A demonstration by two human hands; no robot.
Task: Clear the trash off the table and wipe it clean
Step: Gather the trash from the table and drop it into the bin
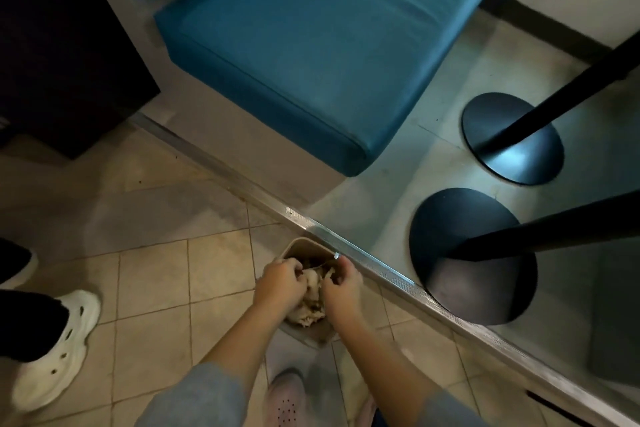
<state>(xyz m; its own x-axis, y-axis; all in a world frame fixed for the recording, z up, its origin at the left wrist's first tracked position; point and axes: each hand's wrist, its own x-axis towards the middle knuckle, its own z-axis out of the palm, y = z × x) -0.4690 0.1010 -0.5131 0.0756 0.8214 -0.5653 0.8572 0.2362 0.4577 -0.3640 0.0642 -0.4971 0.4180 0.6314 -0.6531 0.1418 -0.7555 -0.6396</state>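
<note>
Through the head camera I see the trash [311,282], a pale crumpled wad, held low over a small beige bin [302,243] that stands on the floor. My left hand [280,282] and right hand [341,288] sit close together above the bin, each with fingers curled in and gripping the wad from its own side. A small shiny piece [336,255] sticks up by the right fingertips; I cannot tell what it is. The bin stands on beige floor tiles [156,274], right against a metal edge strip [398,282] that runs diagonally along a raised grey platform [391,184]. On that platform stand two round black bases [446,218], each with a dark pole, and a teal bench cushion [311,45]. A dark cabinet [52,45] fills the upper left. A white shoe [59,350] stands at the left, and a pink shoe [285,399] below the bin.
</note>
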